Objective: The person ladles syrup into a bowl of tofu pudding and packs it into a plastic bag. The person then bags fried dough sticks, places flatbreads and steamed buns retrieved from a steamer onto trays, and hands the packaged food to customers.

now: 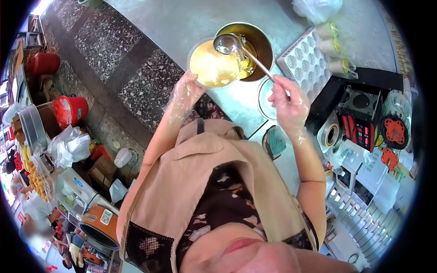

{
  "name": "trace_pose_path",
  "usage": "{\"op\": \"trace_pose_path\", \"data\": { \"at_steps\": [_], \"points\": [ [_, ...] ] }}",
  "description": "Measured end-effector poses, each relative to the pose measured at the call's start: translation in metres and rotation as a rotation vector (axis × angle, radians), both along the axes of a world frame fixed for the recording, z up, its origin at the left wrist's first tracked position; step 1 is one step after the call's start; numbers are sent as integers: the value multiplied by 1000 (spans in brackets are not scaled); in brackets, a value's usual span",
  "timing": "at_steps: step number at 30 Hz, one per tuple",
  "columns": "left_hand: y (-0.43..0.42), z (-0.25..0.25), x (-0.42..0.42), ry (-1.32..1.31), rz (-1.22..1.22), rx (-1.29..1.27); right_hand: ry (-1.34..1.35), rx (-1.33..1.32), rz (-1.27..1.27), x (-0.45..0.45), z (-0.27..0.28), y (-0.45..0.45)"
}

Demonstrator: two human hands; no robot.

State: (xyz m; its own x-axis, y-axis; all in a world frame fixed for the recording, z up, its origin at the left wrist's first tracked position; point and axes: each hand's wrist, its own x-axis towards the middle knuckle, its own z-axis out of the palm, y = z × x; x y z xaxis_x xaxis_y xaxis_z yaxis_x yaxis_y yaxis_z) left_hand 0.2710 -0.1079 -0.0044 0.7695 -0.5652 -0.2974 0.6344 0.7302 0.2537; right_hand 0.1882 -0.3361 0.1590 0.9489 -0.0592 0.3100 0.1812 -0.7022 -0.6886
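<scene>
A round clear container with pale yellowish contents is held at its lower left rim by my left hand, which wears a thin clear glove. My right hand, gloved the same way, is closed round the handle of a metal ladle. The ladle's bowl is over the container's upper right part. Just to the right stands a deep metal pot with clear yellow liquid inside, and the ladle's handle crosses over it. A round lid or dish lies below the pot, partly behind my right hand.
The metal counter carries a white tray with round hollows, stacked cups and a plastic bag. A black machine with red displays stands at right. Red buckets and people are at left.
</scene>
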Motion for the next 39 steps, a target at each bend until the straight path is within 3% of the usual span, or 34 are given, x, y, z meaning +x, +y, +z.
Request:
{"op": "trace_pose_path", "data": {
  "at_steps": [3, 8, 10, 12, 17, 19, 21, 23, 28, 29, 30, 32, 33, 34, 35, 39],
  "points": [
    [6, 1, 1, -21, -11, -41, 179, 756, -348, -3, -12, -1],
    [26, 7, -12, -37, 83, 5, 80, 1001, -611, -9, -57, -24],
    [39, 40, -25, -9, 117, 152, 102, 859, -598, -12, -87, -38],
    [46, 46, -39, -31, 149, -31, 147, 885, -642, -7, -132, -59],
    [64, 67, -100, -120, 250, -45, 211, 644, -605, 16, -208, -85],
    [67, 45, -126, -209, 320, -39, 424, 622, -601, 37, -224, -93],
    [82, 68, -160, -167, 423, -80, 536, 490, -564, 58, -240, -93],
    [94, 83, -198, -146, 494, -32, 540, 592, -443, 42, -201, -49],
    [133, 66, -283, -184, 708, 48, -392, -277, -258, 12, -165, 31],
    [142, 62, -300, -235, 768, 7, -298, -266, 9, -26, -90, 88],
    [142, 55, -320, -271, 825, -53, -47, 34, 153, -7, -149, 99],
    [156, 41, -359, -252, 903, -1, 159, 213, 547, -55, -122, 169],
    [164, 42, -381, -245, 960, 56, 356, 409, 636, -80, -113, 209],
    [170, 46, -405, -236, 1027, 106, 779, 540, 586, -113, -78, 252],
    [179, 47, -428, -196, 1058, 87, 942, 611, 664, -139, -69, 285],
    [216, 57, -525, -185, 1163, 130, 1272, 758, 1047, -239, -83, 388]
  ]
}}
